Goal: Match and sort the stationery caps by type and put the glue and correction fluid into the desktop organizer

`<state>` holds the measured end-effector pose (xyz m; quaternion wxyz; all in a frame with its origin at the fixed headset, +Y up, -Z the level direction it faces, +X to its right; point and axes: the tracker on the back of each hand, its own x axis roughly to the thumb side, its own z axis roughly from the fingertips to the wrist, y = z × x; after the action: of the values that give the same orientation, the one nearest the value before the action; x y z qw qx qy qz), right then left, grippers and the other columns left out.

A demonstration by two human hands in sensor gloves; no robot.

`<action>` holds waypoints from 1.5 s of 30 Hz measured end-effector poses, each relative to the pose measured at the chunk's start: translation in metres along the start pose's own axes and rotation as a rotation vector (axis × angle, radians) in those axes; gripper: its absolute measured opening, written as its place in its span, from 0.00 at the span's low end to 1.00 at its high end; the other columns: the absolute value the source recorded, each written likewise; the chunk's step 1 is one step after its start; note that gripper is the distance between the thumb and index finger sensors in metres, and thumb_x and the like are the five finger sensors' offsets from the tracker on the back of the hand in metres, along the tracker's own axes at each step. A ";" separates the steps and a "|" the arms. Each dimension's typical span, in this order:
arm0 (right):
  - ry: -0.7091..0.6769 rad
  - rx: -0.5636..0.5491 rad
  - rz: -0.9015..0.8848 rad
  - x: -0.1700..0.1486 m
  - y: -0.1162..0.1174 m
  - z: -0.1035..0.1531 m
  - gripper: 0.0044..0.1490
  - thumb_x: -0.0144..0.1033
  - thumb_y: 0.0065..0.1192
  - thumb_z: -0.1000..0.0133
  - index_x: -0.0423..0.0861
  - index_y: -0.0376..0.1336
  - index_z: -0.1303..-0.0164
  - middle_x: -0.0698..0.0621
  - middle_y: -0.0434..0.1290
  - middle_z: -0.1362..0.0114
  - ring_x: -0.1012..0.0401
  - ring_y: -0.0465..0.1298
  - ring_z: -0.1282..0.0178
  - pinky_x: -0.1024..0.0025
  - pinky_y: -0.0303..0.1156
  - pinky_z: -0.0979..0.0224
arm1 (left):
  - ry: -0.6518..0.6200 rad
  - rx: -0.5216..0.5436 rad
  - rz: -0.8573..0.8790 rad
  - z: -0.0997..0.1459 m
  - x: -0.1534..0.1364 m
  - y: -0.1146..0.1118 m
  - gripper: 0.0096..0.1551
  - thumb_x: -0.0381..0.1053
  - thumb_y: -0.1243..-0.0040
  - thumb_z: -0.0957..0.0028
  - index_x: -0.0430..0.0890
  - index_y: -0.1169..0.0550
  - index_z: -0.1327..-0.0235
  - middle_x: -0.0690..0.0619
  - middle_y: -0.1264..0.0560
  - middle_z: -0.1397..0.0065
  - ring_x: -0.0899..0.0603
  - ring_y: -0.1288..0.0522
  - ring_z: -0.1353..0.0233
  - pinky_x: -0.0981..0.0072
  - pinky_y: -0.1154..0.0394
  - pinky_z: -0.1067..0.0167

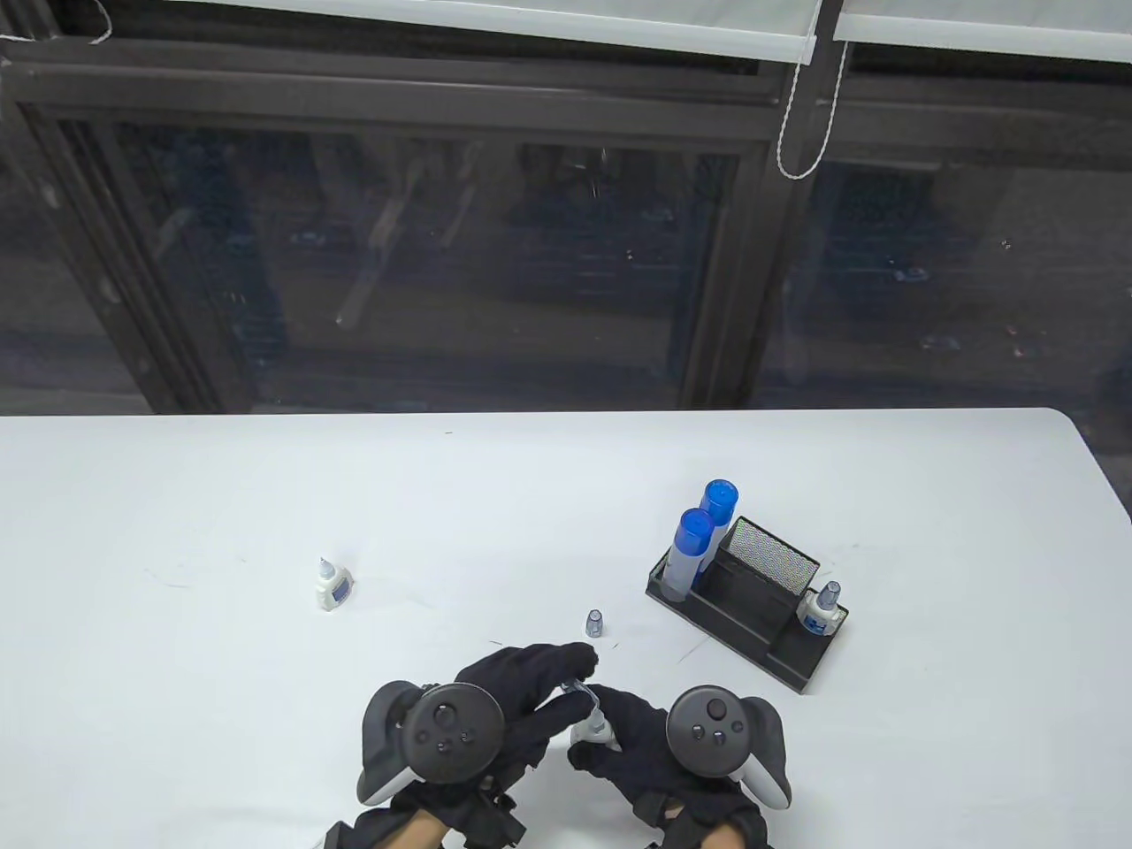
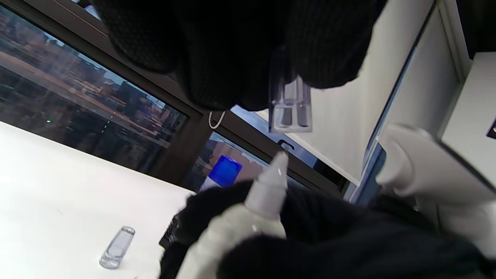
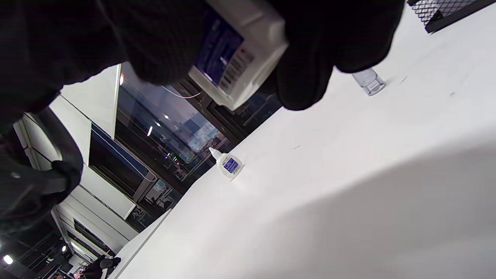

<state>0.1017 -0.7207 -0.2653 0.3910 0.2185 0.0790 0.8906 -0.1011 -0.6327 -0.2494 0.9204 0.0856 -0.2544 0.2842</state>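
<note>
Near the front edge of the white table point(image 1: 265, 495) the two gloved hands met. The right hand point(image 1: 637, 738) had its fingers curled round a small white bottle point(image 3: 236, 58), gripping the body so that the bare pointed tip point(image 2: 279, 162) stood up toward the other hand. The left hand point(image 1: 522, 699) pinched a clear cap point(image 2: 290, 110) between its fingertips, with the open end of the cap facing down just above the tip and not touching it (the gap showed plainly in the left wrist view). A second clear cap point(image 1: 594, 623) stood on the table just beyond the hands. Further left, well apart from them, a second small bottle point(image 1: 332, 585) with a blue label stood upright with no cap on. To the right sat the black mesh organizer point(image 1: 752, 610), set at an angle. Two glue sticks point(image 1: 699, 544) with blue caps stood in its left compartment, and a capped small bottle point(image 1: 821, 610) stood in its low right compartment.
</note>
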 end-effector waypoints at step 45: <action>-0.034 -0.201 0.038 0.000 -0.015 0.011 0.38 0.47 0.65 0.46 0.50 0.59 0.25 0.44 0.72 0.28 0.47 0.76 0.34 0.42 0.66 0.27 | -0.022 0.089 -0.278 0.006 -0.006 0.008 0.35 0.67 0.41 0.43 0.55 0.28 0.24 0.53 0.22 0.24 0.42 0.20 0.27 0.42 0.27 0.31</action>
<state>0.1166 -0.7109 -0.2603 0.3954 0.1945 -0.0213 0.8974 -0.1123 -0.6306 -0.2470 0.9433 0.1640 -0.2374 0.1642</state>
